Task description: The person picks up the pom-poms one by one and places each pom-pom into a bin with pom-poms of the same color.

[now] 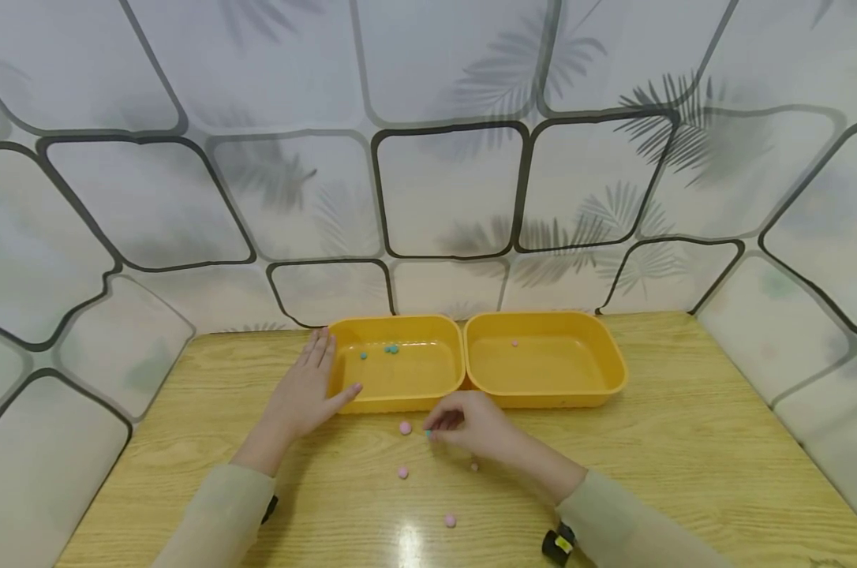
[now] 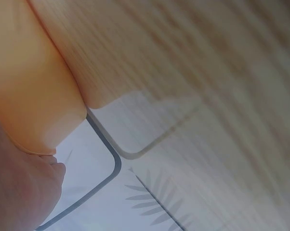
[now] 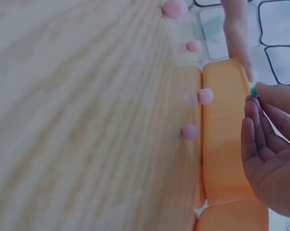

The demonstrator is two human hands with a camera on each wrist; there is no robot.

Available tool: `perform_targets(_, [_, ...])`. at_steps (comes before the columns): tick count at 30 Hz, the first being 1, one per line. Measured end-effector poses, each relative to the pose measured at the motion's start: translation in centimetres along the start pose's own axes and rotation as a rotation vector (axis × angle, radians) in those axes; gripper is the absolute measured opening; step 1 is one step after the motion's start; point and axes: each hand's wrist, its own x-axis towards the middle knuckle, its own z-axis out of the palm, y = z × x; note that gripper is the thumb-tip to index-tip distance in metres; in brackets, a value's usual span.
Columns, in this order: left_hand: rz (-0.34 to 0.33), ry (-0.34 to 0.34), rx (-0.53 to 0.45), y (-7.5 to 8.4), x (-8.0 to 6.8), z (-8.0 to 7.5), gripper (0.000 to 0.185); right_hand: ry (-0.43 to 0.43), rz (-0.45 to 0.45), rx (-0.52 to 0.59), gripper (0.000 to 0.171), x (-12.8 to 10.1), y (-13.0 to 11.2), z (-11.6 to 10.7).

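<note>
While the right hand [image 1: 471, 430] hovers low over the wooden table [image 1: 684, 457] just in front of the two trays, its fingertips [image 3: 260, 91] pinch a small teal ball [image 1: 428, 434], which shows as a teal speck at the fingertips in the right wrist view too. Its fingers are curled together toward the thumb. To its left, the left hand [image 1: 308, 390] lies with straight, slightly spread fingers along the left wall of the left yellow tray [image 1: 400, 398], the thumb touching the tray's near left corner; it holds nothing. Inside that tray, near its far wall, lie a few teal balls [image 1: 391, 348]. Touching it on the right stands the right yellow tray [image 1: 542, 394], with one pink ball [image 1: 515, 343] near its far wall. On the table near the right hand lie loose pink balls: one [image 1: 405, 427] just left of the pinching fingers, another [image 1: 402, 472] nearer, a third [image 1: 450, 521] nearer still, and a fourth [image 1: 474, 466] partly hidden under the right wrist. Pale sleeves [image 1: 222, 505] cover both forearms. Behind the table stands a white backdrop [image 1: 443, 189] with dark rounded outlines and palm-leaf prints.
</note>
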Motion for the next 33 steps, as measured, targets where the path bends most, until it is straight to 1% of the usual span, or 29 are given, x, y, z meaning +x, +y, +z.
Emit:
perform_targets(5, [-0.002, 0.001, 0.004, 0.0, 0.1, 0.0, 0.100, 0.006, 0.007, 0.027, 0.009, 0.5, -0.7, -0.8])
perform_targets(10, [-0.002, -0.003, 0.004, 0.0, 0.1, 0.0, 0.100, 0.016, 0.023, 0.053, 0.010, 1.3, -0.9, -1.6])
perform_targets(18, [0.000, -0.006, 0.002, 0.0, 0.2, 0.0, 0.100, 0.075, 0.029, 0.043, 0.009, 3.1, -1.2, -2.7])
perform_targets(25, [-0.006, -0.004, 0.006, 0.0, 0.1, -0.1, 0.100, 0.121, 0.069, 0.050, 0.010, 5.2, -1.2, -3.4])
perform_targets(30, [-0.001, -0.001, 0.002, 0.0, 0.1, 0.0, 0.100, 0.144, 0.125, 0.064, 0.011, 6.4, -1.0, -3.8])
perform_targets(33, [0.001, 0.001, 0.001, -0.1, 0.0, 0.0, 0.100, 0.159, 0.155, 0.052, 0.011, 7.1, -0.7, -4.0])
